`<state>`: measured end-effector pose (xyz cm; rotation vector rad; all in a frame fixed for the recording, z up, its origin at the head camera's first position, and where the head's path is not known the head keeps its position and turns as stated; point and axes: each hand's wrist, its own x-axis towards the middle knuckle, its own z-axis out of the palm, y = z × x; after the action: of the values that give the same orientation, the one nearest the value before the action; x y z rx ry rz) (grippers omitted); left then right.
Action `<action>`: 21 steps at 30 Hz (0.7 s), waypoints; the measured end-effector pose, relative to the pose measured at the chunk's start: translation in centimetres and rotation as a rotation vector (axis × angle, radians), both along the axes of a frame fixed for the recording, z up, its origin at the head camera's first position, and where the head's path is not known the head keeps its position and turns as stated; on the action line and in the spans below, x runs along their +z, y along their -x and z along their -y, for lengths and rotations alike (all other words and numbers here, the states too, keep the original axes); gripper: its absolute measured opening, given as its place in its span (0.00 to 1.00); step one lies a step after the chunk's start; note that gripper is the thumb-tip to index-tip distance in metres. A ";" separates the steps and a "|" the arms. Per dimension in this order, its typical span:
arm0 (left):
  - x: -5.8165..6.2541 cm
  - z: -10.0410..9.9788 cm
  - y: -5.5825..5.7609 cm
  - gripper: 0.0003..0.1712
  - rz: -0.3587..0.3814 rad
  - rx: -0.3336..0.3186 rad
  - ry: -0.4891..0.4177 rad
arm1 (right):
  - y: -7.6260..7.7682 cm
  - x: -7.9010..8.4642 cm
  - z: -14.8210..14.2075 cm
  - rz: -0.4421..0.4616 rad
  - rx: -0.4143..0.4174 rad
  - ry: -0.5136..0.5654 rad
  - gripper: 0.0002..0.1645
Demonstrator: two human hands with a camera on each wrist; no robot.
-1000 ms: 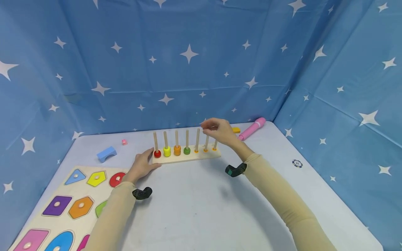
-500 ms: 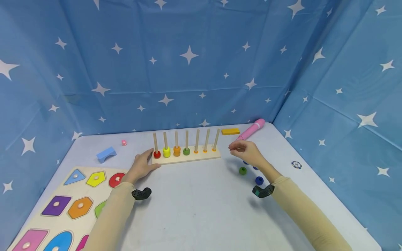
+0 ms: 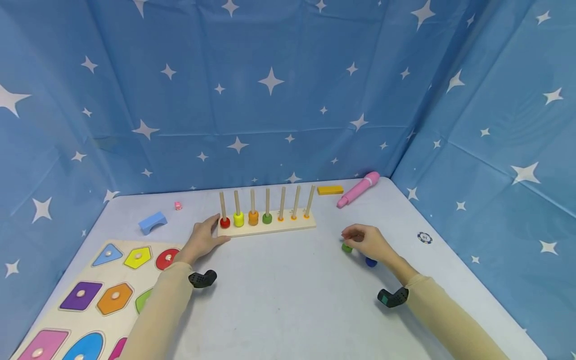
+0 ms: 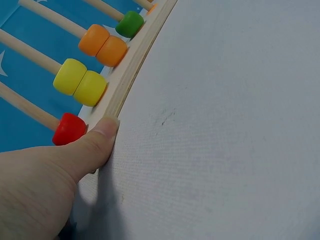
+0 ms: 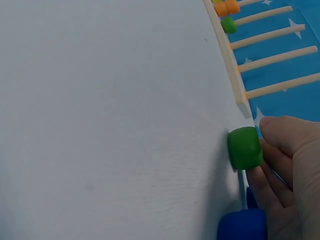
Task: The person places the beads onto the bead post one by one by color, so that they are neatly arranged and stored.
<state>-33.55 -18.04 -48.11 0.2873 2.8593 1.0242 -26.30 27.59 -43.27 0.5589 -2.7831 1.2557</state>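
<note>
While the left hand [image 3: 200, 242] is gripping the wooden peg board [image 3: 279, 226], the right hand [image 3: 370, 243], nearer the green bead [image 5: 245, 148], is curving its fingers narrowly. The bead is lying at their tips; pinched or not, I cannot tell.

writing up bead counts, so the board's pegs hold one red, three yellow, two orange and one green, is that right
Not quite: there are two yellow beads, not three, as the left wrist view shows. One red bead, two orange beads and one green bead are right.
</note>
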 end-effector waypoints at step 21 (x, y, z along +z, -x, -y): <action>-0.5 0.1 0.5 0.50 -0.005 0.005 0.000 | 2.2 -2.3 -1.4 -0.021 0.034 -0.062 0.16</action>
<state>-34.07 -18.10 -48.61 0.2826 2.8657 1.0263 -28.45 28.99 -45.54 0.6215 -2.8152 1.1657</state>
